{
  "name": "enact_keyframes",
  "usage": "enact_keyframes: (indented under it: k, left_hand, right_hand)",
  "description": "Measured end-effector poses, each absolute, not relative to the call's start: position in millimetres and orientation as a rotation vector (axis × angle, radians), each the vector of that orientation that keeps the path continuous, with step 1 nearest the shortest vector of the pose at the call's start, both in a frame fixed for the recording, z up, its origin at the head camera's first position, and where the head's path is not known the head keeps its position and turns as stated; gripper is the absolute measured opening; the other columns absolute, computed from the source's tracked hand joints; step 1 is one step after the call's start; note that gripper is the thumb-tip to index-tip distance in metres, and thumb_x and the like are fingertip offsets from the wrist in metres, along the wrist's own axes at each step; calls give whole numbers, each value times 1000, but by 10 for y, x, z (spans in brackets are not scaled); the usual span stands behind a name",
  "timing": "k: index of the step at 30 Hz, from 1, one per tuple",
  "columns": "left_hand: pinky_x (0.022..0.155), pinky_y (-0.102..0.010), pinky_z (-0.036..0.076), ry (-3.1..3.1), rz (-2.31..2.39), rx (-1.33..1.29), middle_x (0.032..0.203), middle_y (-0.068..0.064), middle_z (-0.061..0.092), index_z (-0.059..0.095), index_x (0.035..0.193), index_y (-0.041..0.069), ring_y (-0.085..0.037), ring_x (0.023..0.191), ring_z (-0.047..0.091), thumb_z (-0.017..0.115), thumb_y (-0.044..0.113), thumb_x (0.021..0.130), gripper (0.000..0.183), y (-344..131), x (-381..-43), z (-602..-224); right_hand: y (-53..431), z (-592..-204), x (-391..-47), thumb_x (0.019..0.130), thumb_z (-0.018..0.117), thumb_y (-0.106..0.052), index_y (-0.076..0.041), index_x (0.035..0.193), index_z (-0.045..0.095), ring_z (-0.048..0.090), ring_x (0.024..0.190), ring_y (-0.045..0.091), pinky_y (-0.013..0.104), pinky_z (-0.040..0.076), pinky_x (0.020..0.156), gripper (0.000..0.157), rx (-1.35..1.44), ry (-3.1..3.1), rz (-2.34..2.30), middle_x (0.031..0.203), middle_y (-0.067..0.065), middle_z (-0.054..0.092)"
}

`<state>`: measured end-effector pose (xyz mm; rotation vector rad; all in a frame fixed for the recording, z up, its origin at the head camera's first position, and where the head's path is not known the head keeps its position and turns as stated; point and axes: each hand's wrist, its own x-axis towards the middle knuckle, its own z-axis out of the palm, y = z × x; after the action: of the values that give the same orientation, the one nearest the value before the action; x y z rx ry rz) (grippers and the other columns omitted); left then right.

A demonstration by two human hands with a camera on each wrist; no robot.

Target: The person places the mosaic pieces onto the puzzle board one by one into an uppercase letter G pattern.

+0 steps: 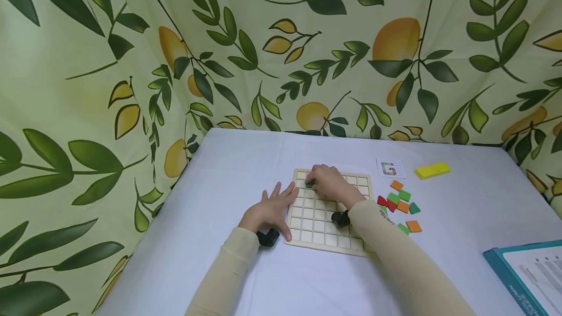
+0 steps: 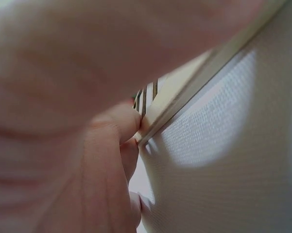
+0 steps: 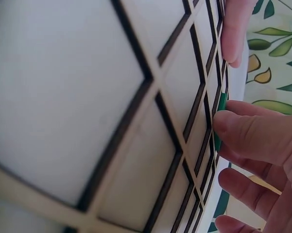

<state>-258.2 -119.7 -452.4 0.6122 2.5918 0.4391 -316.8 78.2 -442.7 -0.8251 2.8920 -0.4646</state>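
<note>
The white cloth-covered table [image 1: 210, 199] carries my square, pale wooden board [image 1: 331, 247], marked into a grid of cells. It could slip, I judge, if the steadying at its left edge slackened while I pushed. My beige right sleeve [image 1: 395, 238] crosses the board's right edge beside a loose cluster of orange, light-green and red tiles [image 1: 403, 207]; drawing that arm back low might scatter them. My left hand [image 1: 272, 211] is spread along the left edge, thumb by the near left corner. My right hand [image 1: 331, 182], over the far part, pinches a dark green tile [image 3: 217, 141] between thumb and fingers. That tile is near the far left corner, under my right fingertips and just beyond my left ones; whether it sits flat in a cell, I cannot tell.
</note>
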Motion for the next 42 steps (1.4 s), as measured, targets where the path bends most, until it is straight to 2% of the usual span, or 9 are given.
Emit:
enact_keyframes:
  k: [10,21,29,38,42]
  left_hand:
    - [104,-62,-5,2592,446,610,155,6,-7,8,150,21,-29,139,-14,89,44,41,137,-1183,-2574,-4522]
    - [104,-61,-7,2590,473,607,154,7,-8,8,150,21,-28,139,-15,89,41,41,137,-1206,-2565,-4539]
    - [104,-61,-7,2593,456,608,154,8,-9,7,150,22,-28,139,-16,89,42,41,138,-1194,-2576,-4565]
    - [104,-61,-7,2593,464,605,154,9,-8,8,150,22,-27,139,-16,89,42,40,138,-1188,-2566,-4551]
    - [105,-60,-7,2593,463,600,154,9,-8,8,150,22,-27,139,-16,89,42,41,137,-1188,-2563,-4548]
  right_hand:
    - [1034,-4356,-3087,84,67,-16,-13,113,67,56,103,26,48,44,83,29,-806,2954,-512,111,6,60]
    - [1812,-4297,-2937,85,66,-13,-7,113,66,51,108,35,55,40,88,28,-559,3057,-622,112,13,59]
    - [2352,-4337,-2762,85,65,-11,-3,116,63,40,115,43,58,37,92,32,-315,3049,-627,124,25,49]
    - [2666,-4376,-2632,82,68,-11,2,115,62,43,107,43,56,43,86,36,-108,3013,-609,116,28,52]
    - [2751,-4408,-2604,79,71,-10,5,111,63,49,99,40,51,47,82,37,-70,2971,-575,110,28,57]
